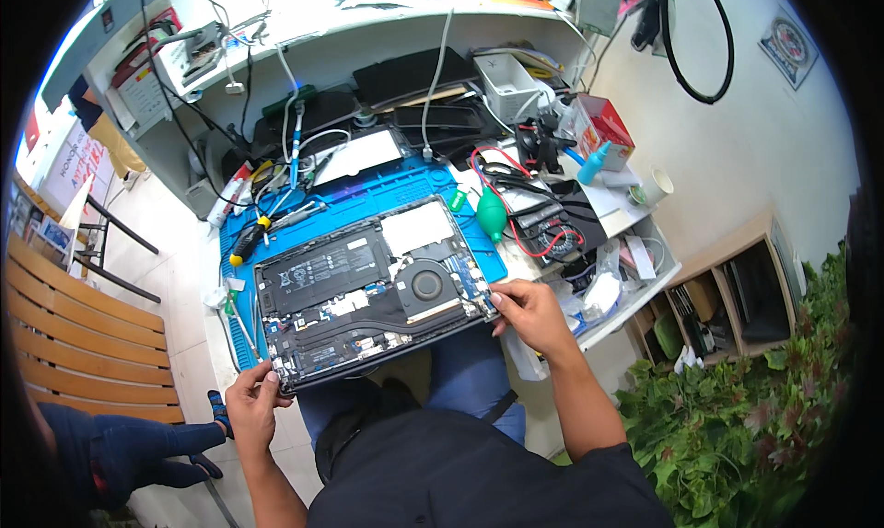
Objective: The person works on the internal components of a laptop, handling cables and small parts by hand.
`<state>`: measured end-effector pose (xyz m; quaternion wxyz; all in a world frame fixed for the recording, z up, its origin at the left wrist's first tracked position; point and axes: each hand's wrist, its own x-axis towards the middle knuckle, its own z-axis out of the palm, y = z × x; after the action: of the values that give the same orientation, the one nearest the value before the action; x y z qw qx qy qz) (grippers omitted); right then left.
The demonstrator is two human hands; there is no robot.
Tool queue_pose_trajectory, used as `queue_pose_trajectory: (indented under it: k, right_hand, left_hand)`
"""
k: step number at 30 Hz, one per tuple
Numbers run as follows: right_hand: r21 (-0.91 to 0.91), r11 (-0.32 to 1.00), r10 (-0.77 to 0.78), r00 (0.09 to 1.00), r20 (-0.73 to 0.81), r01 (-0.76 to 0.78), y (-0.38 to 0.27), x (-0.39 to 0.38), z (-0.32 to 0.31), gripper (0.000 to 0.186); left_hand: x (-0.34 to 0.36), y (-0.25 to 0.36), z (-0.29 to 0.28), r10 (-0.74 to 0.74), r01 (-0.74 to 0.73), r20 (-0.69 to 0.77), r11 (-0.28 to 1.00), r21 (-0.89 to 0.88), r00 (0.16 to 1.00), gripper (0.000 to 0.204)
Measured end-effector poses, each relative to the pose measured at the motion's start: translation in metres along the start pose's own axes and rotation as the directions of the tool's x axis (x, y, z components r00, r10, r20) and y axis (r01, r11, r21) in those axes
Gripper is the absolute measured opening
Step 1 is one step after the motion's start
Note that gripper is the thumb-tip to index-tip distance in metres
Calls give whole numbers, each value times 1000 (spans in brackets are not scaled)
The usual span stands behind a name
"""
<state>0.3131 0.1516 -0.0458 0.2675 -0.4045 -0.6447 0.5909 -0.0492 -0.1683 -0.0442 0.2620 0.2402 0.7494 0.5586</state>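
Observation:
An opened laptop base (382, 339) lies face up at a slant, its near edge past the desk's front, showing a black battery (327, 272), a round fan (426, 286) and circuit boards. My left hand (253, 404) grips its near-left corner between thumb and fingers. At the near-right corner my right hand (529, 316) holds the edge, thumb on top. The base rests partly on a blue repair mat (368, 192). Beyond it are a yellow-black screwdriver (249, 243), tweezers and cables. A green air blower (493, 217) stands right of the laptop.
A shelf (368, 8) with hanging cables spans the back. A red box (603, 127), paper cup (656, 187) and tangled leads crowd the right. A wooden bench (87, 335) and another person's legs (138, 450) are at left; a cubby cabinet (718, 302) and plants (718, 436) at right.

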Motion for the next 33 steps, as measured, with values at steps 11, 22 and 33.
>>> queue_pose_trajectory:
  k: [11,22,33]
  right_hand:
    - [384,902,177,980,86,-197,6,8,-1,31]
    - [153,983,88,992,94,-102,1,18,14,38]
    - [-495,864,-84,995,44,95,-37,22,11,30]
  left_hand:
    - [10,-3,-12,-168,254,238,879,-403,957,45]
    - [13,-16,-12,-37,138,249,906,-401,968,57]
    - [18,33,-19,-206,209,224,978,13,952,31]
